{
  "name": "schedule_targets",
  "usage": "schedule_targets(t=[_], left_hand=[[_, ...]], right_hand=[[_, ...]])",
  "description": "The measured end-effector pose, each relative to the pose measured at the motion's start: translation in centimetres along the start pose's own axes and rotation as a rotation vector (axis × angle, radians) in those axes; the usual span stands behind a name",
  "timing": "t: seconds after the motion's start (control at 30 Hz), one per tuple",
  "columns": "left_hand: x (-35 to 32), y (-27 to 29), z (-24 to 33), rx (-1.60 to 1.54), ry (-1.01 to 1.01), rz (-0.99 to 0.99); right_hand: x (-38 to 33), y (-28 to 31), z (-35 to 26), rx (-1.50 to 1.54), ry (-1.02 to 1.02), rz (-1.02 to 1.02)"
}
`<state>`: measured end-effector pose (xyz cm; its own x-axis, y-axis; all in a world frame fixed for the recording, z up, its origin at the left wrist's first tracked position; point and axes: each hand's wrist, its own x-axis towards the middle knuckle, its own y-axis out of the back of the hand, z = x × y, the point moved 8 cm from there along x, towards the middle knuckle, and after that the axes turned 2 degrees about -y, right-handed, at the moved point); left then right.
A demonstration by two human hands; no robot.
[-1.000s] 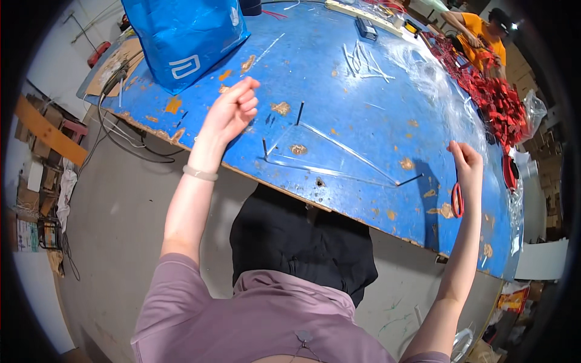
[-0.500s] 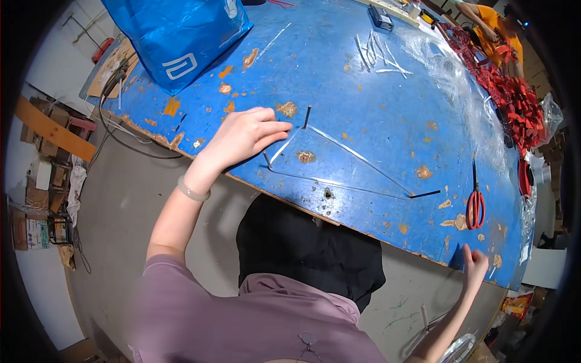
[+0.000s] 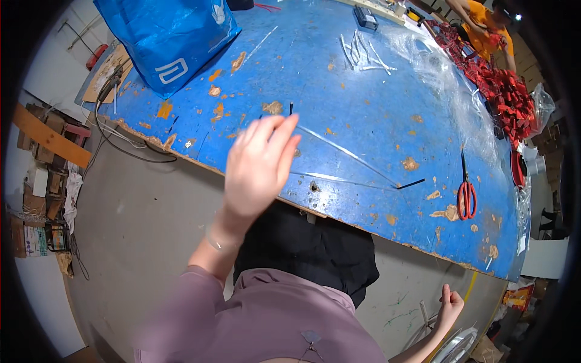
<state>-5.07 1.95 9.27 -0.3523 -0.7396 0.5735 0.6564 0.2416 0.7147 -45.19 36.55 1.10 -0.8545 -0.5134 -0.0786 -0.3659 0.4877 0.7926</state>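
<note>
My left hand [image 3: 259, 164], smeared by motion, hovers over the near edge of the blue table [image 3: 375, 103]. Its fingers are stretched out, with nothing visible in them. Beyond its fingertips stands a dark peg [image 3: 291, 109]; another slanting dark peg [image 3: 411, 184] sits farther right. A thin clear strip [image 3: 348, 152] runs between the pegs in a long narrow triangle, whose left end is hidden behind the hand. My right hand [image 3: 450, 307] is low at the right, off the table and above the floor. Its fingers are curled closed with the thumb up; whatever they may hold is hidden.
Red-handled scissors [image 3: 466, 198] lie toward the table's right end. Cut clear strips [image 3: 366, 53] and crumpled clear plastic [image 3: 451, 85] lie farther back. A blue bag [image 3: 172, 51] stands at the back left. Beyond a red heap [image 3: 505, 100] a person in orange [image 3: 484, 33] works.
My left hand has swung right and toward me, now covering the triangle's left end. My right hand has dropped from the table edge, down and left. The view has shifted slightly.
</note>
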Motion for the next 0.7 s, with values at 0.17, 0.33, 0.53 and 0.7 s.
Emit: schedule_targets(t=[0.17, 0.33, 0.53, 0.7], left_hand=[[-1.8, -1.1, 3.2, 0.439, 0.037, -0.031], [-2.5, -4.4, 3.0, 0.195, 0.157, -0.127], [-2.8, -7.8, -0.5, 0.372, 0.375, -0.196], [-2.8, -8.5, -0.8, 0.448, 0.355, -0.191]], right_hand=[[0.5, -0.4, -0.5, -0.008, 0.015, 0.008], [1.5, -0.8, 0.3, 0.031, 0.025, 0.001], [1.5, 0.2, -0.6, -0.018, -0.089, -0.086], [2.3, 0.6, -2.6, -0.114, -0.136, -0.23]])
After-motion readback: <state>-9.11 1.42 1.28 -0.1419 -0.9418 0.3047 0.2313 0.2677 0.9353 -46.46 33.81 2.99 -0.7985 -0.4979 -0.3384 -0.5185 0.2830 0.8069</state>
